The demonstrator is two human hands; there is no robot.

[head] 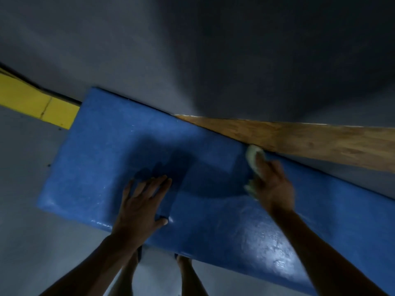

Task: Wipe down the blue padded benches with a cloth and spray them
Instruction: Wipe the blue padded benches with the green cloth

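Bench: we've got the blue padded bench (213, 210) running from left to lower right, pushed up against a grey wall (192, 50), with a wooden board (320, 139) along its far edge on the right.
Left hand: our left hand (141, 208) lies flat on the pad, fingers spread wide, holding nothing, just bracing near the front edge.
Right hand: our right hand (271, 184) presses a pale green cloth (253, 157) onto the pad, right by the far edge where the board meets it. Fingers curl over the bunched cloth, though it's blurry so we can't say much more.
Done so far: the surface looks wet and shiny along the front edge and toward the lower right, so we'd guess that part already got sprayed or wiped.
Left to do: the far strip under the cloth looks like the bit in hand, and the left end looks duller, so probably still waiting. Other benches aren't in view.
Spray bottle: not visible anywhere here.
Other stuff: a yellow block (38, 103) sits off the left end, and our feet (181, 259) poke out below.
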